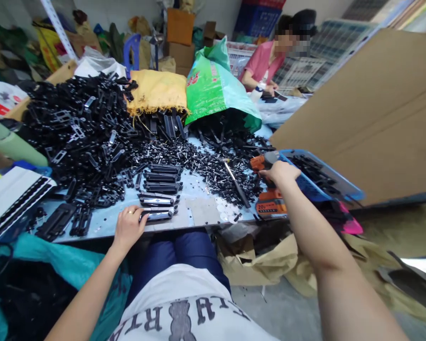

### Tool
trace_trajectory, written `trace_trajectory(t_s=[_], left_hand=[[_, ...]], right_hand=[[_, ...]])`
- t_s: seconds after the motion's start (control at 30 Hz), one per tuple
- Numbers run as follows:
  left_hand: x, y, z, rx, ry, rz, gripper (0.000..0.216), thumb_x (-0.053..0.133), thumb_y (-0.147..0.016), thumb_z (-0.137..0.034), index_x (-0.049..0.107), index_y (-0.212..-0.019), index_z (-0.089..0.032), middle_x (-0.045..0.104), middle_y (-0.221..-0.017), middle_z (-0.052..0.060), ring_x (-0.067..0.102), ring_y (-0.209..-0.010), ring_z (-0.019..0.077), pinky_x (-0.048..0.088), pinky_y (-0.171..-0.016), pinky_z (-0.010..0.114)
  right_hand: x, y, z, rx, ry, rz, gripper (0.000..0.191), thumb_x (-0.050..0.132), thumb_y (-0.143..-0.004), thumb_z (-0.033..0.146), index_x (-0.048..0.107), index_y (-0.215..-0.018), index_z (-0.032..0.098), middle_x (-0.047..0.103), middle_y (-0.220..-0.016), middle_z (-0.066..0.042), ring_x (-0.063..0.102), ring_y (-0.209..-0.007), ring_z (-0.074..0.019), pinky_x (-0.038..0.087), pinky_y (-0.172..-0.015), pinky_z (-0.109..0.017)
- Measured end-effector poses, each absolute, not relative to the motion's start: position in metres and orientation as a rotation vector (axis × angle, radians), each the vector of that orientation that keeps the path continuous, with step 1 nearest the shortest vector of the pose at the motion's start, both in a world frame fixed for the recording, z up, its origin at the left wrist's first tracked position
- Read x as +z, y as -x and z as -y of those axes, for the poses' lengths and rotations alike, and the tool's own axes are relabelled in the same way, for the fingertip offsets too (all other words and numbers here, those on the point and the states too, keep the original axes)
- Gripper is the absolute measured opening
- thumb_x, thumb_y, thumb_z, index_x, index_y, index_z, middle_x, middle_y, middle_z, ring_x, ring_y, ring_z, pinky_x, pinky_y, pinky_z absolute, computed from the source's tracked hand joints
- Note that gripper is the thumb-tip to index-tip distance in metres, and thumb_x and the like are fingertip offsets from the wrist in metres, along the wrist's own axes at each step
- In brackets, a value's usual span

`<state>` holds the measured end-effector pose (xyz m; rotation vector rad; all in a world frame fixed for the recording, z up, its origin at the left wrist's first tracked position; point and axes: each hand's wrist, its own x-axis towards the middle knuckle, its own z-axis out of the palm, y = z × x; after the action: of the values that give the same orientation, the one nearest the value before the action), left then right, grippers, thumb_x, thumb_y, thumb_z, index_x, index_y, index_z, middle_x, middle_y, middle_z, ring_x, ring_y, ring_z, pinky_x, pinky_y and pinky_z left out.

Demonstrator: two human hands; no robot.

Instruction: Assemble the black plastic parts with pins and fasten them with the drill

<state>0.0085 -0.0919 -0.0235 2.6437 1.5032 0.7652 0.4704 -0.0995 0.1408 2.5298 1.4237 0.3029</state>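
Note:
My left hand (128,226) has its thumb and fingers closed on the left end of a long black plastic part (159,216), the nearest in a stacked row. Just beyond it, several similar black parts (163,177) lie side by side on the table. Out to the right, my right hand (282,173) is wrapped round the handle of an orange and grey cordless drill (257,163). The drill's battery base (270,203), marked 20V, rests by the table edge. A hammer (237,184) lies left of the drill among small black pieces with metal pins.
A big heap of black parts (74,128) covers the table's left. Behind stand a yellow sack (158,90) and a green sack (209,90). A blue basket (323,173) is right of the drill, near a cardboard sheet (369,109). Another person (266,61) works beyond.

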Motion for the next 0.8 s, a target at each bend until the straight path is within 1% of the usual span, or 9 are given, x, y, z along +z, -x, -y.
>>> trace_trajectory(t_s=[0.07,0.13,0.23,0.33,0.4,0.57,0.67,0.73,0.8], left_hand=[[-0.029,0.009,0.092,0.773,-2.607,-1.483,0.029,0.041,-0.090,-0.035,0.063,-0.089,-0.017,0.063,-0.087,0.010,0.058,-0.084,0.0240,0.047,-0.076,0.038],[-0.033,0.016,0.092,0.799,-2.559,-1.430,0.030,0.037,-0.091,-0.034,0.062,-0.086,-0.018,0.064,-0.082,0.008,0.059,-0.080,0.0215,0.048,-0.076,0.035],[-0.031,0.012,0.093,0.825,-2.470,-1.505,0.031,0.037,-0.091,-0.035,0.062,-0.084,-0.018,0.063,-0.079,0.008,0.059,-0.079,0.0221,0.048,-0.075,0.035],[-0.018,0.001,0.107,0.907,-2.273,-1.670,0.029,0.042,-0.089,-0.038,0.062,-0.094,-0.017,0.063,-0.087,0.011,0.058,-0.085,0.0242,0.047,-0.079,0.038],[-0.011,-0.007,0.125,0.956,-2.029,-1.683,0.029,0.045,-0.087,-0.040,0.061,-0.098,-0.019,0.062,-0.088,0.009,0.058,-0.081,0.0220,0.046,-0.078,0.036],[-0.021,-0.029,0.173,0.875,-1.143,-1.405,0.032,0.060,-0.073,-0.051,0.060,-0.073,-0.019,0.060,-0.070,0.003,0.057,-0.062,0.0150,0.045,-0.060,0.026],[-0.031,-0.044,0.185,0.846,-0.566,-1.328,0.048,0.069,-0.063,-0.056,0.055,-0.088,-0.018,0.059,-0.077,0.003,0.059,-0.059,0.0131,0.046,-0.055,0.025],[-0.034,-0.053,0.186,0.883,-0.310,-1.272,0.054,0.070,-0.063,-0.055,0.051,-0.098,-0.019,0.059,-0.086,0.005,0.063,-0.065,0.0141,0.050,-0.060,0.028],[-0.033,-0.059,0.185,0.975,-0.177,-1.192,0.051,0.068,-0.068,-0.054,0.050,-0.100,-0.019,0.060,-0.094,0.007,0.065,-0.075,0.0166,0.053,-0.068,0.032]], right_hand=[[0.134,-0.445,0.076,0.331,-2.527,-1.559,0.048,0.042,-0.088,0.045,0.067,-0.091,0.004,0.063,-0.081,-0.028,0.062,-0.080,-0.0341,0.038,-0.065,-0.039],[0.119,-0.400,0.052,0.232,-2.360,-1.976,0.045,0.035,-0.091,0.042,0.064,-0.099,0.009,0.063,-0.093,-0.023,0.059,-0.091,-0.0321,0.040,-0.073,-0.038],[0.084,-0.315,0.012,0.023,-1.981,-2.388,0.031,0.044,-0.089,0.035,0.059,-0.112,0.020,0.061,-0.113,-0.010,0.053,-0.105,-0.0205,0.039,-0.086,-0.027],[0.056,-0.251,-0.027,-0.139,-1.695,-2.527,0.032,0.048,-0.084,0.017,0.056,-0.116,0.014,0.059,-0.115,-0.013,0.051,-0.107,-0.0194,0.038,-0.089,-0.026],[0.050,-0.233,-0.047,-0.194,-1.598,-2.555,0.035,0.050,-0.080,0.012,0.057,-0.114,0.011,0.060,-0.112,-0.013,0.054,-0.103,-0.0196,0.039,-0.087,-0.027],[0.063,-0.243,-0.077,-0.330,-1.424,-2.582,0.035,0.062,-0.070,0.021,0.062,-0.105,0.013,0.066,-0.098,-0.007,0.059,-0.088,-0.0176,0.043,-0.081,-0.026],[0.063,-0.249,-0.082,-0.755,-1.456,-2.540,0.059,0.069,-0.067,0.037,0.055,-0.118,0.014,0.062,-0.111,-0.010,0.059,-0.094,-0.0185,0.045,-0.083,-0.026],[0.053,-0.244,-0.077,-1.076,-1.533,-2.442,0.076,0.071,-0.063,0.045,0.046,-0.128,0.014,0.055,-0.123,-0.013,0.056,-0.103,-0.0206,0.044,-0.088,-0.029],[0.038,-0.233,-0.064,-1.276,-1.535,-2.369,0.077,0.071,-0.063,0.045,0.045,-0.128,0.013,0.054,-0.124,-0.013,0.055,-0.105,-0.0216,0.043,-0.090,-0.031]])
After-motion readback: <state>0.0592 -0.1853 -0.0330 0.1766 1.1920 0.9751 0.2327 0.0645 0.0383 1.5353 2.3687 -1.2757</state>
